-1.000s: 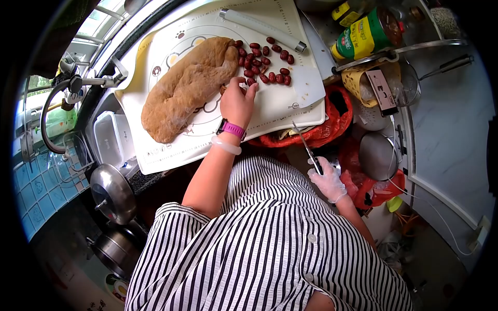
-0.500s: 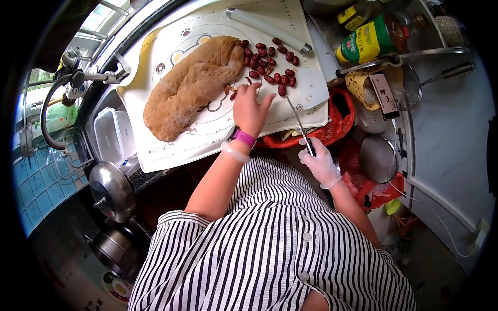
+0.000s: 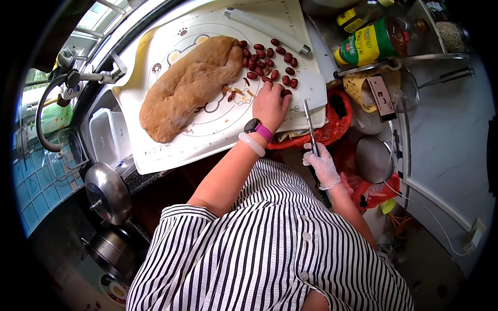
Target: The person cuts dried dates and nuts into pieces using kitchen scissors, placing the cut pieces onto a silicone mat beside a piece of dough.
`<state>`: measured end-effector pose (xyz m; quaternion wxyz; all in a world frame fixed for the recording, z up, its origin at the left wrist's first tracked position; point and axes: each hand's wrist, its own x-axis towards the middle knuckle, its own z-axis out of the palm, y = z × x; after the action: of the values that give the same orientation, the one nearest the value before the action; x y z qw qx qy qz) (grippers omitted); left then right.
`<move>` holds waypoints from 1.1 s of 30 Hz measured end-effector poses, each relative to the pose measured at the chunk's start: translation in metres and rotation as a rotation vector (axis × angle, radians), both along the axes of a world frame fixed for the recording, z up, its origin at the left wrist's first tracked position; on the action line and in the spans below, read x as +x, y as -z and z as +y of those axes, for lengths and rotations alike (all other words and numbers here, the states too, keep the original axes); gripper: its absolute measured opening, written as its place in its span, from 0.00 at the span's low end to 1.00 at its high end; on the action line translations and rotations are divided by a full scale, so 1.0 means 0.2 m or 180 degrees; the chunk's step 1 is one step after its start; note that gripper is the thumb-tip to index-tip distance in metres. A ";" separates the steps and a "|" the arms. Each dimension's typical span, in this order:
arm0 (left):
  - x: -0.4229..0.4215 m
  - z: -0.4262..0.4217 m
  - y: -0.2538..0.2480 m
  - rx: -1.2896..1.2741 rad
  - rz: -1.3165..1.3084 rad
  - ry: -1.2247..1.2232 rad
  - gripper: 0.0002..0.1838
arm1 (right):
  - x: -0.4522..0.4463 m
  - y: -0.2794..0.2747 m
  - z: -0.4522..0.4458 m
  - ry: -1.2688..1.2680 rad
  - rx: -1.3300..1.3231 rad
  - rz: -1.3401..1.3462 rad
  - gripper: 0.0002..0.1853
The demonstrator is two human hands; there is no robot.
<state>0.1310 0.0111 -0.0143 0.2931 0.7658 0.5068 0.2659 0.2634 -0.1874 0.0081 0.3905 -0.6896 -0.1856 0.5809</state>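
My bare left hand point(image 3: 271, 105), with a watch and bracelets at its wrist, bends its fingers round a red date point(image 3: 286, 93) at the lower edge of the date pile. In my gloved right hand point(image 3: 322, 167) is a slim knife point(image 3: 310, 124), its dark handle in my fist and its blade pointing up toward the mat's edge. Several whole red dates point(image 3: 260, 54) lie beside a long slab of brown dough point(image 3: 192, 85). Small cut date pieces point(image 3: 238, 92) are scattered between the dough and my left hand.
A white printed mat point(image 3: 155, 160) covers the counter, with a pale rolling pin point(image 3: 267, 32) at the back. On the right are a translucent white sheet point(image 3: 314, 85), a red plastic bag point(image 3: 340, 116), a strainer point(image 3: 408, 90) and bottles point(image 3: 371, 41). Pots point(image 3: 116, 249) stand lower left.
My left hand has moved right, from the cut pieces near the dough to a whole date. The knife has turned more upright in my right hand.
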 end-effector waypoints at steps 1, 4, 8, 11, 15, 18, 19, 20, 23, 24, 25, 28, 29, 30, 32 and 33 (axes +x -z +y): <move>0.00 0.00 0.01 -0.0004 0.0125 0.0099 0.17 | 0.00 -0.01 0.00 0.0000 0.0051 0.0018 0.20; -0.04 -0.04 0.02 -0.0567 -0.0461 -0.0058 0.18 | 0.01 -0.01 0.00 -0.0144 0.0036 -0.0204 0.20; -0.18 -0.09 0.01 -0.2943 -0.2826 -0.0856 0.16 | -0.01 -0.06 0.06 -0.0520 0.0074 -0.0570 0.21; -0.28 -0.13 -0.12 -0.3788 -0.3421 -0.1265 0.17 | -0.08 -0.12 0.17 -0.1241 0.0010 -0.1357 0.23; -0.38 -0.17 -0.17 -0.3986 -0.3543 -0.1591 0.16 | -0.18 -0.14 0.27 -0.1761 0.0089 -0.1428 0.31; -0.44 -0.18 -0.14 -0.3971 -0.3776 -0.1861 0.15 | -0.23 -0.01 0.27 -0.1818 0.0638 -0.1763 0.30; -0.46 -0.18 -0.13 -0.3989 -0.3944 -0.1909 0.16 | -0.24 -0.03 0.29 -0.1900 0.0630 -0.1697 0.30; -0.48 -0.19 -0.11 -0.3972 -0.3962 -0.1929 0.16 | -0.25 -0.05 0.32 -0.1981 0.0619 -0.1634 0.29; -0.51 -0.18 -0.11 -0.3872 -0.4088 -0.1953 0.15 | -0.28 -0.17 0.41 -0.2200 0.0138 -0.1146 0.31; -0.53 -0.18 -0.11 -0.3839 -0.3976 -0.2021 0.14 | -0.28 -0.18 0.43 -0.2224 0.0134 -0.1145 0.31; -0.54 -0.17 -0.12 -0.3802 -0.3864 -0.2083 0.13 | -0.28 -0.18 0.46 -0.2412 0.0063 -0.1164 0.31; -0.58 -0.16 -0.10 -0.3705 -0.3797 -0.1994 0.12 | -0.29 -0.14 0.45 -0.2544 0.0255 -0.1494 0.30; -0.60 -0.16 -0.10 -0.3708 -0.3800 -0.2009 0.12 | -0.30 -0.12 0.44 -0.2462 0.0521 -0.1799 0.28; -0.61 -0.15 -0.10 -0.3673 -0.3792 -0.2009 0.12 | -0.31 -0.12 0.45 -0.2475 0.0517 -0.1796 0.28; -0.62 -0.15 -0.10 -0.3636 -0.3785 -0.2021 0.12 | -0.31 -0.13 0.50 -0.2688 0.0189 -0.1685 0.23; -0.63 -0.15 -0.10 -0.3618 -0.3786 -0.2103 0.12 | -0.32 -0.16 0.51 -0.2697 0.0183 -0.1679 0.23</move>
<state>0.0054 -0.0184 0.0061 0.7524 0.0539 0.5213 0.3991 0.1990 -0.0848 0.0392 0.0787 -0.6660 -0.5578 0.4890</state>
